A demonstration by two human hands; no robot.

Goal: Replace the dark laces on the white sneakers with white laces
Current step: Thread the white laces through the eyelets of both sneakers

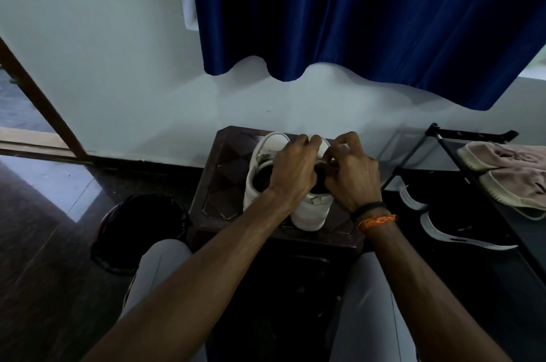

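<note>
Head view: two white leather sneakers (266, 166) are standing side by side on the dark brown patterned tabletop (224, 184). Both hands are working over the right-hand sneaker (310, 211); the left hand (291, 169) is curling over its tongue, the right hand (351, 175) pinching something dark at its opening, the grip's contents too hidden to name.

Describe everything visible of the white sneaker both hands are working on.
The right sneaker is white with a smooth, leather-like upper. It stands upright on the dark stool, heel toward the camera, beside its twin. The left hand and right hand cover its laces, fingers curled at the dark opening.
</note>
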